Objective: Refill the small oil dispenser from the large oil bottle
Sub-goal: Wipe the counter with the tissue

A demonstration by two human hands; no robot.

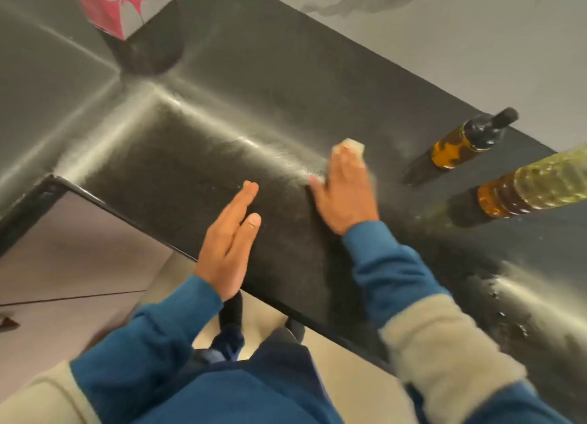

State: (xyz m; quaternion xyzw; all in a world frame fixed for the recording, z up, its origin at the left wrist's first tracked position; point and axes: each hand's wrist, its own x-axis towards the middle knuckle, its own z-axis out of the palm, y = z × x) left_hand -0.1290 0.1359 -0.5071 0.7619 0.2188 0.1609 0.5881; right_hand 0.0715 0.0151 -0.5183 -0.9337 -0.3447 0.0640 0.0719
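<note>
- while both bottles stand at the right of the frame on the dark countertop (222, 106), neither hand touches them.
- small oil dispenser (467, 141): upper right, upright, dark cap on, amber oil in the lower body, near the counter's back edge by the pale wall (444, 42).
- large oil bottle (527, 188): just below/right of the dispenser, apart from it, clear ribbed plastic w/ yellow-amber oil; its top runs out of frame at the right edge, so cap can't be seen.
- right hand (344, 188): center-right, left of both bottles, palm down, fingers straight and flat on a pale cloth or sponge (351, 146) pressed to the counter; nothing curled round it. blurred, so which it is can't be told.
- left hand (230, 242): center, near the counter's front edge, fingers straight and together, thumb alongside, holding nothing; whether it touches the surface can't be told.
- both arms in blue sleeves w/ beige upper parts, entering from the bottom of frame.
- counter shows shiny streaks across the middle and a glossy patch w/ droplets at lower right.
- red-and-white carton (124, 4): upper left, standing on the counter, top cut off by the frame.
- tiled floor (79, 265) at lower left, below the counter edge.
</note>
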